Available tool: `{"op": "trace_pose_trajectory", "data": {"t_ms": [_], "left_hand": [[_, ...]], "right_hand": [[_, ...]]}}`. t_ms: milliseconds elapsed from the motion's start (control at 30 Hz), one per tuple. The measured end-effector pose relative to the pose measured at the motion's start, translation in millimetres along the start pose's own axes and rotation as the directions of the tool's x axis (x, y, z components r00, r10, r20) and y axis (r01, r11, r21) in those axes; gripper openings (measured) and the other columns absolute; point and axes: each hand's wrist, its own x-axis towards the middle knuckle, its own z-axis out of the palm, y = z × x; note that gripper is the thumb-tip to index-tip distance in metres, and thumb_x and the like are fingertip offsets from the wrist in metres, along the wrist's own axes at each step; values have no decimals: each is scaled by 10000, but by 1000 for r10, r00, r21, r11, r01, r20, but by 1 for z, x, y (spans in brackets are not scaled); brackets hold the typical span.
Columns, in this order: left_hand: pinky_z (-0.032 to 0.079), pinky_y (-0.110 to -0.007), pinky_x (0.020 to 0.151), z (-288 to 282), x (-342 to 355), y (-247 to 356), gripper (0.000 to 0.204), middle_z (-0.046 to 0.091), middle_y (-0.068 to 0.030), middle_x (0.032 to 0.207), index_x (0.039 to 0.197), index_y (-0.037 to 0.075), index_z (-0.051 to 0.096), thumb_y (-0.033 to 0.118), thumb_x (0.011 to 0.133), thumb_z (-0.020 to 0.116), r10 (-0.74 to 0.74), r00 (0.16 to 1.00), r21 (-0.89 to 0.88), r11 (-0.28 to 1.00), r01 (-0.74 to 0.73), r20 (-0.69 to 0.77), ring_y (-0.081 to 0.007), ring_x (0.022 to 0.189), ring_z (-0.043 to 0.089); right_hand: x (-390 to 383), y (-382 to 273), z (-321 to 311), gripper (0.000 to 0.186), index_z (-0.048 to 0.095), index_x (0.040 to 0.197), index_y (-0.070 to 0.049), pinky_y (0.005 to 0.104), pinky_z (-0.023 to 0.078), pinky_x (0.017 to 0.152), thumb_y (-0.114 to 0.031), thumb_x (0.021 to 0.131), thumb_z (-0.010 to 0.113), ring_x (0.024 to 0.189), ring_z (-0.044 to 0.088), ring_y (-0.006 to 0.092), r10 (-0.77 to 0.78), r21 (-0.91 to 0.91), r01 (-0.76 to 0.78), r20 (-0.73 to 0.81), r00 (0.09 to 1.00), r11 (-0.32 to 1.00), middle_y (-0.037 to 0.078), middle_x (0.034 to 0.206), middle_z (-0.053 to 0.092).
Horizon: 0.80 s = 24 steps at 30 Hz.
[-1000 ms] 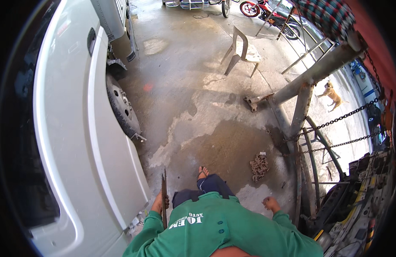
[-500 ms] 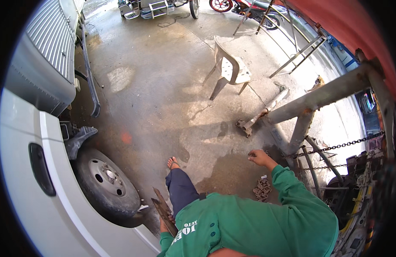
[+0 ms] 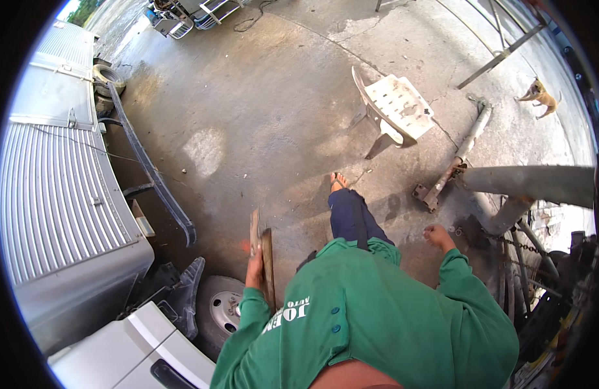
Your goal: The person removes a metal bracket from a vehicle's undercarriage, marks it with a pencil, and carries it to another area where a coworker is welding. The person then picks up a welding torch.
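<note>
I look down on my green long-sleeved shirt and one dark trouser leg stepping forward in a sandal on stained concrete. My left hand is closed on two flat rusty metal pieces, held on edge at my side, just above the truck's front wheel. My right hand swings free at my right, fingers curled with nothing in them, near a grey steel post.
A white truck cab with a ribbed panel fills the left, with a loose black bumper strip beside it. Ahead stand a tipped white plastic chair and a slanted metal pipe. A dog walks far right. Chains and machinery crowd the right.
I have walked forward along the truck; its wheel has slid to the lower left. My right arm has swung back toward my side. The left hand keeps its metal pieces.
</note>
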Motion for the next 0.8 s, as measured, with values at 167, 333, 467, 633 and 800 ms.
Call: {"op": "trace_pose_trajectory", "data": {"t_ms": [167, 333, 467, 633, 800], "left_hand": [[517, -470, 903, 41, 65, 274, 847, 712, -337, 1051, 1053, -135, 711, 684, 841, 678, 205, 975, 597, 773, -213, 82, -404, 1063, 703], [533, -476, 865, 108, 109, 529, 818, 722, -304, 979, 1000, -95, 725, 699, 806, 705, 282, 954, 839, 490, -236, 103, -417, 969, 712], [533, -495, 837, 178, 195, 684, 814, 728, -279, 962, 971, -72, 733, 719, 779, 712, 381, 899, 899, 282, -336, 216, -426, 949, 706], [533, -505, 833, 290, 298, 861, 778, 723, -274, 991, 1007, -41, 714, 697, 765, 736, 362, 795, 833, 80, -547, 487, -424, 957, 699], [537, -510, 827, 400, 336, 1009, 759, 723, -260, 997, 1018, -31, 697, 680, 759, 752, 297, 694, 738, -65, -671, 657, -423, 960, 696]], "right_hand": [[109, -143, -67, 330, 673, 1185, 6, 351, 536, 605, -227, 953, 698, 726, 685, 198, -71, 216, 123, -233, 970, 969, 78, 898, 708], [137, -284, -135, 353, 655, 1226, 15, 318, 537, 665, -206, 953, 701, 785, 676, 167, -107, 295, 227, -373, 922, 928, 78, 958, 705], [173, -332, -167, 302, 665, 1165, 28, 314, 528, 680, -181, 950, 710, 763, 648, 152, 19, 404, 144, -374, 927, 903, 90, 959, 695], [216, -329, -150, 283, 667, 1170, -24, 317, 520, 582, -175, 933, 703, 734, 649, 151, 276, 540, -40, -364, 889, 841, 60, 945, 680], [193, -445, -97, 267, 681, 1125, 2, 311, 495, 542, -132, 897, 722, 705, 644, 145, 470, 741, -195, -181, 864, 643, 61, 857, 671]]}}
